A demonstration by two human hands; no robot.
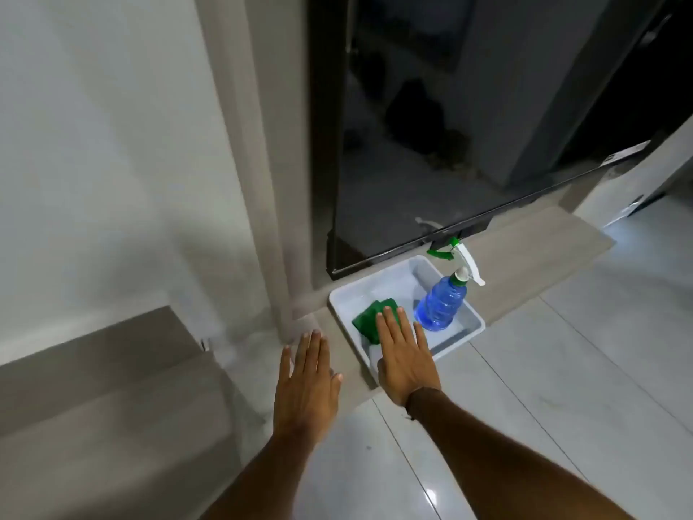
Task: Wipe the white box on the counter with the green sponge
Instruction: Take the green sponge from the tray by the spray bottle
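A white box [378, 283], a shallow open tray, sits on a low grey ledge in front of a dark glass door. Inside it lies a green sponge [369, 317] at the left. My right hand [407, 354] is stretched flat over the box's near edge, fingers straight and slightly apart, its fingertips over the sponge's right part. Whether they touch it I cannot tell. My left hand [305, 384] is held flat with fingers extended, left of the box over the ledge, holding nothing.
A blue spray bottle [442, 304] with a white and green trigger stands in the box's right half. The dark glass door [431, 144] rises right behind the box. A grey step [112, 369] lies at the left; glossy floor tiles [562, 369] spread to the right.
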